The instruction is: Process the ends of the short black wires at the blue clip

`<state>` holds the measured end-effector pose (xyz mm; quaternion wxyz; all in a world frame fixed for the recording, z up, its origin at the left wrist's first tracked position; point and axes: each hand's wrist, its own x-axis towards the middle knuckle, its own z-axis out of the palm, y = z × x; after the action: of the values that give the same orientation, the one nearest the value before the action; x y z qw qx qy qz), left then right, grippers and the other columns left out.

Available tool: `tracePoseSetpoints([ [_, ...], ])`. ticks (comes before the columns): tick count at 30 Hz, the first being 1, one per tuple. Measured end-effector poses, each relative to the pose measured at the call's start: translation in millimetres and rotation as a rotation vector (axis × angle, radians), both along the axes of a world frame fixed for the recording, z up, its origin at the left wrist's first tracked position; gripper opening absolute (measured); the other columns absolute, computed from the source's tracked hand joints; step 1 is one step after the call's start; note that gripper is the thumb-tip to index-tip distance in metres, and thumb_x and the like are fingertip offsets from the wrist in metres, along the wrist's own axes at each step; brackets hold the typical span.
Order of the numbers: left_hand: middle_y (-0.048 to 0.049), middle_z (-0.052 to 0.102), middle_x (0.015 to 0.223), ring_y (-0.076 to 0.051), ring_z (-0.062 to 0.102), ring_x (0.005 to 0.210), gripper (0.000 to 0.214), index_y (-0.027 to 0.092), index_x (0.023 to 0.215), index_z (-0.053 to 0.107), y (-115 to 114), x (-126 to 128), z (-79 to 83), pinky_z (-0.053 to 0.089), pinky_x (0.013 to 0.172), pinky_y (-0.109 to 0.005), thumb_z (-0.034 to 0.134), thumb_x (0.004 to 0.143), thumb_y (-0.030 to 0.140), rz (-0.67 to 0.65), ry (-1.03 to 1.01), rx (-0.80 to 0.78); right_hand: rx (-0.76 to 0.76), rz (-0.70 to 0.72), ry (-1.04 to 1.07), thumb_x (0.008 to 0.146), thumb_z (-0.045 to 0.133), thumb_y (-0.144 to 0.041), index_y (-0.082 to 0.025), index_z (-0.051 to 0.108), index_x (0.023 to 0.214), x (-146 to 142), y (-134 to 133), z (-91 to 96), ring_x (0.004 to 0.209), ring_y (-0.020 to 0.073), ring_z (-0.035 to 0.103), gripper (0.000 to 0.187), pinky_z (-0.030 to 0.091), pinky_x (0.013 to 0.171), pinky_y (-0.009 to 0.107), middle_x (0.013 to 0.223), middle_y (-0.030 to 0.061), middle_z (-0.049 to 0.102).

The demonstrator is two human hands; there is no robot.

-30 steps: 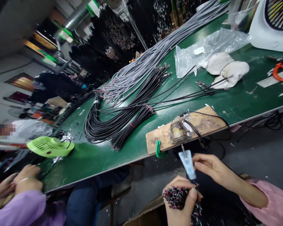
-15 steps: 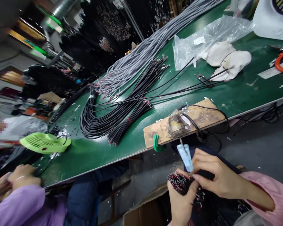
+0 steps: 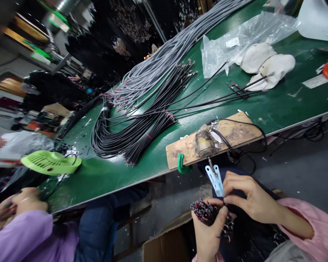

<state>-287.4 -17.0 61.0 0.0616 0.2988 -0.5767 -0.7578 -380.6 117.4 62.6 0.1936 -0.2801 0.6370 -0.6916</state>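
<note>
Low in the view, my left hand [image 3: 207, 236] is wrapped round a bundle of thin black cables [image 3: 205, 212] with red, white and dark wire ends fanning out at its top. My right hand [image 3: 250, 198] pinches a single wire end, partly hidden by the fingers, at the lower tip of a light blue plastic clip [image 3: 215, 181]. The clip sits on the shaft of a small motor [image 3: 204, 143] wrapped in clear material. That motor is fixed to a wooden board [image 3: 239, 129], held at the bench edge by a green clamp [image 3: 182, 163].
On the green bench [image 3: 109, 185] lie a looped black cable bundle [image 3: 142, 122], grey cables [image 3: 153, 69], white gloves [image 3: 278, 69], pliers [image 3: 237, 89] and a plastic bag [image 3: 246, 40]. A green fan [image 3: 51, 162] stands near a co-worker's purple sleeve [image 3: 19, 233]. Below is a cardboard box [image 3: 164, 247].
The blue clip has turned about the shaft and now shows two prongs. My left hand and the cable bundle have shifted slightly left; my right fingers stay by the clip's tip.
</note>
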Motion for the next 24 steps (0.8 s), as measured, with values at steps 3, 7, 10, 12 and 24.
tracePoseSetpoints([
  [3,0.001,0.069,0.059,-0.013,0.064,0.045,0.022,0.017,0.071,0.069,-0.1,1.5,4.3,0.05,0.049,-0.021,0.085,0.066,0.031,-0.033,0.063,-0.006,-0.115,0.149,-0.255,0.093,0.057,-0.042,-0.016,0.059,0.079,-0.3,-2.3,-7.9,0.073,0.0167,0.05,0.029,0.04,0.067,0.029,0.078,0.0024,0.053],
  [7,-0.0005,0.068,0.063,-0.014,0.062,0.052,0.015,0.019,0.066,0.072,-3.4,-1.2,12.8,0.048,0.053,-0.025,0.082,0.071,0.029,-0.079,0.264,-0.227,-0.181,0.014,-0.432,0.088,0.06,-0.051,-0.016,0.058,0.077,-12.7,-10.9,-4.5,0.067,0.0149,0.047,0.036,0.039,0.064,0.027,0.07,-0.0008,0.05],
  [10,0.0,0.068,0.062,-0.015,0.062,0.054,0.011,0.021,0.066,0.073,-6.3,-7.0,22.6,0.047,0.055,-0.025,0.08,0.072,0.027,-0.082,0.328,-0.358,-0.101,-0.19,-0.298,0.086,0.061,-0.054,-0.016,0.06,0.065,-25.1,-18.4,11.7,0.061,0.0144,0.045,0.043,0.036,0.059,0.027,0.062,-0.0006,0.051],
  [12,0.0007,0.068,0.06,-0.015,0.062,0.055,0.01,0.023,0.065,0.073,-7.2,-11.7,29.3,0.047,0.056,-0.025,0.081,0.071,0.026,-0.061,0.353,-0.424,-0.037,-0.265,-0.196,0.082,0.066,-0.054,-0.016,0.061,0.059,-30.9,-22.8,22.5,0.057,0.0135,0.042,0.045,0.033,0.054,0.026,0.058,-0.0005,0.05],
  [24,0.0003,0.069,0.058,-0.015,0.062,0.053,0.015,0.022,0.059,0.073,3.0,-28.0,35.7,0.048,0.057,-0.024,0.085,0.064,0.028,0.058,0.253,-0.395,-0.37,0.031,-0.701,0.078,0.067,-0.062,-0.012,0.07,0.072,-27.1,-36.0,19.3,0.054,0.0118,0.049,0.051,0.038,0.053,0.024,0.061,0.0016,0.058],
])
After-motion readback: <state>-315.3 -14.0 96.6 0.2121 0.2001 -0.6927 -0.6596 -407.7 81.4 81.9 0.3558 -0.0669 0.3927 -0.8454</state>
